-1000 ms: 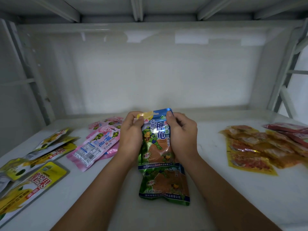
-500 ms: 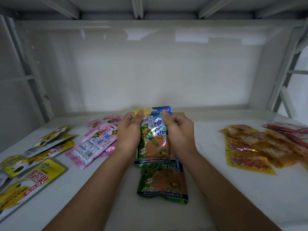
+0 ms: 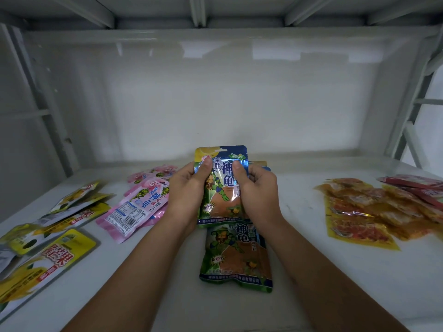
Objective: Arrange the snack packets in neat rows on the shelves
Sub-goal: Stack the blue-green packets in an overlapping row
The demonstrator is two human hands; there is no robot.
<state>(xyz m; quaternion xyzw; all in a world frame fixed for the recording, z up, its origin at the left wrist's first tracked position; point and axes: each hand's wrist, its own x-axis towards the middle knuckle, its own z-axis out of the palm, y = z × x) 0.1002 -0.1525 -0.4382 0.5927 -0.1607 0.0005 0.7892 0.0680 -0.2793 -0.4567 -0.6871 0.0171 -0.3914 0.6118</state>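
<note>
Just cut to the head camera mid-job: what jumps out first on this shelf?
Dead centre, the left hand and right hand grip a blue and green turtle packet by its sides, upright above a matching packet lying flat on the white shelf. Pink packets and yellow packets lie scattered on the left, orange packets on the right.

White back wall (image 3: 215, 97) behind — grey upright posts (image 3: 40, 99) and overhead beams (image 3: 196, 10).
</note>
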